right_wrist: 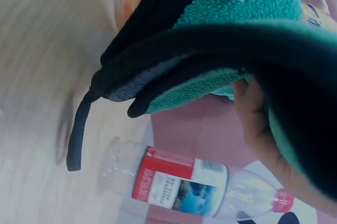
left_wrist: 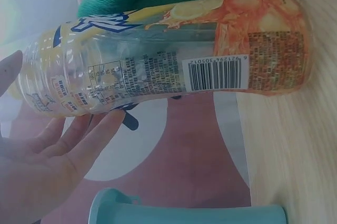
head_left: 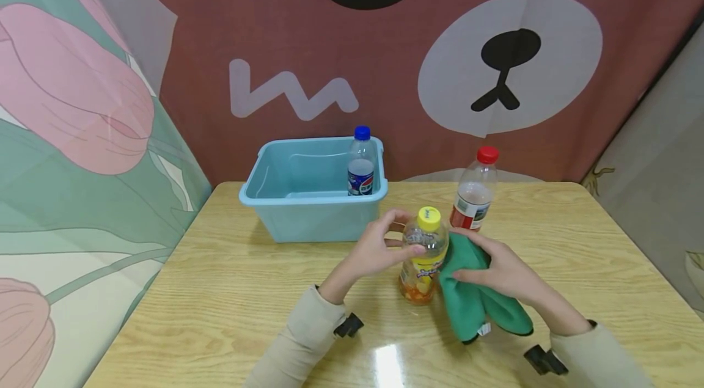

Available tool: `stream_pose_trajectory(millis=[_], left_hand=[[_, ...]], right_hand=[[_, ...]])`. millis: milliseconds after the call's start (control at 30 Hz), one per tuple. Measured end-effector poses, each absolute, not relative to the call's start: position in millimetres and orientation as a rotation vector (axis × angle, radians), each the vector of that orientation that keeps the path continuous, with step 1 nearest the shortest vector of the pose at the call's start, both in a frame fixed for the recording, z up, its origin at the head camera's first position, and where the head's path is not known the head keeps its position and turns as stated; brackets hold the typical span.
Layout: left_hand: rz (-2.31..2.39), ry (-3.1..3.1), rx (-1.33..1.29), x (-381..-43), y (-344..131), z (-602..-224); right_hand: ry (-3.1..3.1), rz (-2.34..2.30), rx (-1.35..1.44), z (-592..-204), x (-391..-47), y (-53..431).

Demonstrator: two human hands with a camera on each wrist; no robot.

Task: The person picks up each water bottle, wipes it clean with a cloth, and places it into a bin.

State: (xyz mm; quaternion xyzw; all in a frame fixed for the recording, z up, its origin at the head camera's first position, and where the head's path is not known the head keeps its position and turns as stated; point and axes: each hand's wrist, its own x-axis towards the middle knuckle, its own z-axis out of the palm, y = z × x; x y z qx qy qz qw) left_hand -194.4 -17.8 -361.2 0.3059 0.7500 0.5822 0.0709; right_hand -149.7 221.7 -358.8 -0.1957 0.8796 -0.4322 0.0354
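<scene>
My left hand (head_left: pixel 378 248) holds a clear plastic drink bottle (head_left: pixel 422 263) with a yellow cap and a yellow and orange label, thumb on the near side and fingers behind. The bottle stands nearly upright on the table, and its barcode faces the left wrist camera. A green towel (head_left: pixel 467 293) with dark edging and a white tag is gripped in my right hand (head_left: pixel 507 272). In the head view the towel meets the bottle's right side. The right wrist view shows the towel's black loop (right_wrist: pixel 79 134) hanging down, with several fingers partly hidden by the folds.
Just behind the towel stands a clear bottle (head_left: pixel 474 198) with a red cap and red label. A light blue plastic bin (head_left: pixel 319 220) sits at the back left, holding a blue-capped bottle (head_left: pixel 361 171). Patterned fabric (head_left: pixel 385 70) hangs behind the wooden table (head_left: pixel 220 302).
</scene>
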Motion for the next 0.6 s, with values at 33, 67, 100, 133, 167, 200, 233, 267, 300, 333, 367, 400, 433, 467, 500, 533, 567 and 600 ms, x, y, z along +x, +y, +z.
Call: stream_pose_trajectory(millis=[33, 67, 100, 133, 167, 200, 233, 267, 300, 333, 367, 400, 433, 467, 500, 533, 567, 600], left_hand=[[1.746, 2.254, 0.92, -195, -18, -361], [1.739, 2.255, 0.917, -195, -18, -361], [1.732, 2.256, 0.917, -195, -19, -360], [1.73, 2.252, 0.921, -195, -19, -360], [1.727, 2.249, 0.923, -195, -20, -359], [1.727, 2.243, 0.93, -195, -20, -359], [1.73, 2.235, 0.937, -196, -21, -359], [1.729, 2.231, 0.942, -196, -21, -359], [1.732, 2.222, 0.95, -196, -22, -359], [1.735, 2.214, 0.958, -197, -22, -359], [1.732, 2.214, 0.963, -197, -22, -359], [1.726, 2.217, 0.969, -198, -22, -359], [1.718, 2.223, 0.971, -198, -22, -359], [1.708, 2.232, 0.972, -198, -22, -359], [1.701, 2.239, 0.977, -198, -22, -359], [1.689, 2.248, 0.982, -198, -22, -359], [1.674, 2.258, 0.986, -199, -22, -358], [1.659, 2.266, 0.993, -199, -22, -358]], right_hand=[[2.705, -1.328, -0.61, -358, -150, 223], [2.706, -1.329, -0.619, -356, -150, 224], [2.71, -1.328, -0.627, -355, -150, 224], [2.714, -1.329, -0.638, -354, -150, 225], [2.716, -1.332, -0.643, -353, -150, 226], [2.719, -1.333, -0.649, -352, -150, 227], [2.723, -1.333, -0.65, -350, -150, 227], [2.725, -1.336, -0.655, -349, -150, 228], [2.724, -1.341, -0.66, -347, -150, 228], [2.727, -1.342, -0.667, -345, -150, 228], [2.729, -1.341, -0.674, -343, -150, 228], [2.733, -1.337, -0.678, -341, -150, 228], [2.737, -1.334, -0.688, -339, -151, 228], [2.74, -1.331, -0.698, -337, -151, 228], [2.744, -1.327, -0.705, -336, -151, 228], [2.749, -1.321, -0.711, -334, -152, 228], [2.752, -1.315, -0.713, -333, -152, 227], [2.752, -1.312, -0.714, -332, -152, 227]])
